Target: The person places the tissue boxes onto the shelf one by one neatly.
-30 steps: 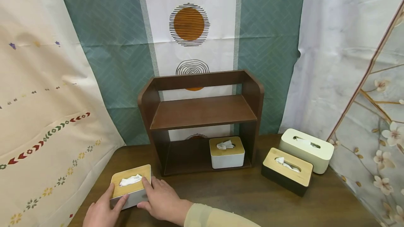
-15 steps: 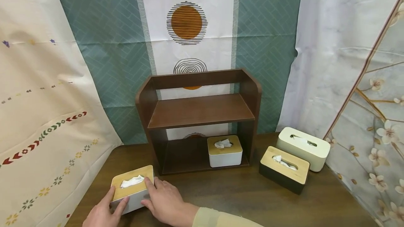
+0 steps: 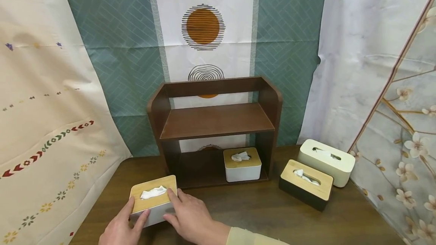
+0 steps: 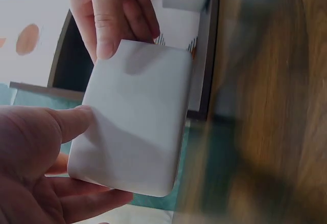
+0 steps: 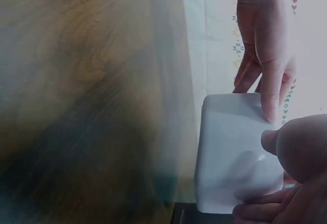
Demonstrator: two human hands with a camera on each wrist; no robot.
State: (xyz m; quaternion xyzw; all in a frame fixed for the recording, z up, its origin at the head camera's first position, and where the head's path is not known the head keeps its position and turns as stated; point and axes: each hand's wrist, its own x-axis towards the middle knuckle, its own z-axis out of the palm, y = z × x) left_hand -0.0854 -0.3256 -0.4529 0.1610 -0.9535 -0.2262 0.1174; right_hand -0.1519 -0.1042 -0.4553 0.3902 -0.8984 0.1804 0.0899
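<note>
Both hands hold a white tissue box (image 3: 153, 202) with a light wooden lid, a white tissue poking from its slot. It is at the front left, close over the table. My left hand (image 3: 122, 224) grips its left end, thumb on the near wall. At the right end my right hand (image 3: 195, 216) holds it, index finger on the lid's edge and thumb on the near wall. The left wrist view shows the box's plain near wall (image 4: 133, 116) with both thumbs pressing it. In the right wrist view the same wall (image 5: 235, 152) appears, the lid hidden.
A brown two-tier shelf (image 3: 218, 122) stands at the back middle. On its lower tier, at the right, sits a similar white tissue box (image 3: 243, 173). To the right on the table (image 3: 252, 207) are a black tissue box with wooden lid (image 3: 306, 188) and a cream one (image 3: 327, 162) behind it.
Both hands have carried the tissue box to the right and a little closer to the shelf. Their hold on it looks the same. The other tissue boxes have stayed in place.
</note>
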